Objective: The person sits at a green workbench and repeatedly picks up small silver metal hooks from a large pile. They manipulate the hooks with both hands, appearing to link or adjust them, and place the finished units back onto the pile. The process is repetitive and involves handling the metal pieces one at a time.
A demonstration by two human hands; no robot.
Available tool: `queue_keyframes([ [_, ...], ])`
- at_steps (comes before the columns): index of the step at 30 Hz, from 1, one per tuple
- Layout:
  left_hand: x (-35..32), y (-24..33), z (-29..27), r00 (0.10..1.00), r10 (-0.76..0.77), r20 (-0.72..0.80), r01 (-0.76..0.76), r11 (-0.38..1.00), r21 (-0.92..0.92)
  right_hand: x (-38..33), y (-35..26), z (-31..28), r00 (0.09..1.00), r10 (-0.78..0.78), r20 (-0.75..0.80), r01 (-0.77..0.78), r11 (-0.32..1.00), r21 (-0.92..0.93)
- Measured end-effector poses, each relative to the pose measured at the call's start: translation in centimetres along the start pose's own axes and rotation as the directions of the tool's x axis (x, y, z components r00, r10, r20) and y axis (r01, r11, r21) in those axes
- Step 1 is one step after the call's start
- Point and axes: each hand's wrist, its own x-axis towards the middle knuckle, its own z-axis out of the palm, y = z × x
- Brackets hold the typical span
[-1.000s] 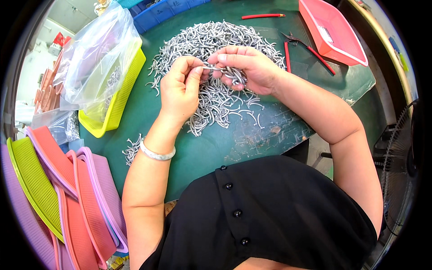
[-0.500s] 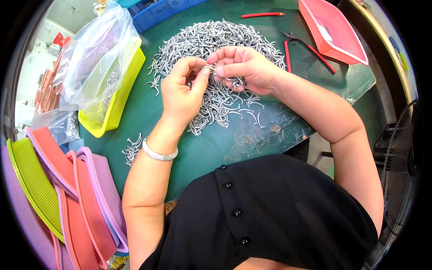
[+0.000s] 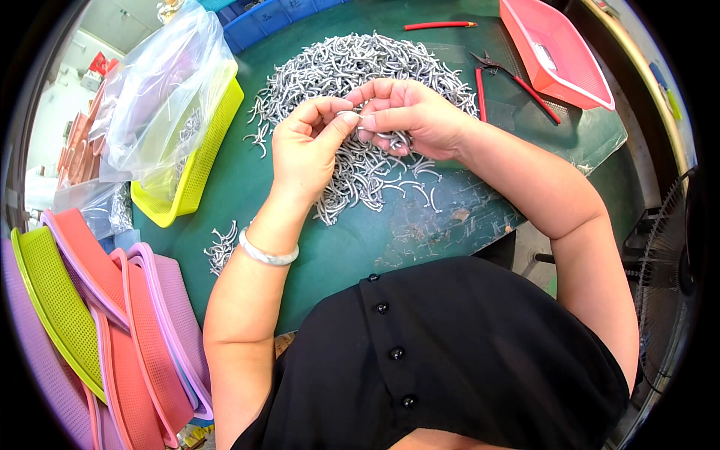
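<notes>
Above a large pile of small curved grey metal pieces (image 3: 367, 60), both my hands meet at the fingertips. My left hand (image 3: 311, 146) pinches one small curved piece (image 3: 351, 114) between thumb and forefinger. My right hand (image 3: 412, 116) has its thumb and forefinger at the other end of that piece. Several more curved pieces (image 3: 396, 139) are tucked in the curled fingers of my right hand. Loose curved pieces spread from the pile toward me, below my hands. A small separate heap (image 3: 221, 247) of them lies beside my left forearm.
Red-handled pliers (image 3: 517, 81) and a red-handled tool (image 3: 440, 25) lie right of the pile, near a pink basket (image 3: 566, 64). At left, a yellow-green basket (image 3: 202, 150) holds a clear plastic bag (image 3: 154, 90). Stacked baskets (image 3: 142, 337) stand lower left; a fan (image 3: 664, 277) is at right.
My left thumb has straightened and shifted slightly toward my right fingertips, and the left hand has moved a little to the right. My right hand has barely moved.
</notes>
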Motion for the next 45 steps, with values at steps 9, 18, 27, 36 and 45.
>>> queue_keyframes([
  [9, 0.2, 0.1, -0.3, 0.996, -0.094, -0.011, 0.093, 0.994, -0.062, -0.1, -0.2, -0.2, 0.999, 0.003, 0.038, -0.003, 1.0, -0.003],
  [18, 0.3, 0.0, -0.5, 0.994, -0.111, -0.017, 0.109, 0.988, -0.106, -0.1, -0.4, -0.3, 0.999, -0.011, 0.044, 0.01, 0.999, 0.031],
  [27, 0.3, 0.7, -0.3, 0.96, -0.278, -0.039, 0.238, 0.879, -0.413, -0.1, -0.3, -0.3, 1.0, -0.016, 0.025, 0.016, 0.999, 0.035],
  [36, -0.2, 0.3, 0.2, 0.992, -0.081, 0.101, 0.074, 0.994, 0.074, -0.1, -0.2, -0.1, 1.0, -0.029, 0.008, 0.029, 1.0, -0.007],
  [45, 0.2, 0.7, -0.5, 0.965, -0.254, 0.057, 0.26, 0.95, -0.17, 0.0, -0.2, -0.1, 0.999, -0.014, -0.038, 0.016, 0.999, 0.036],
])
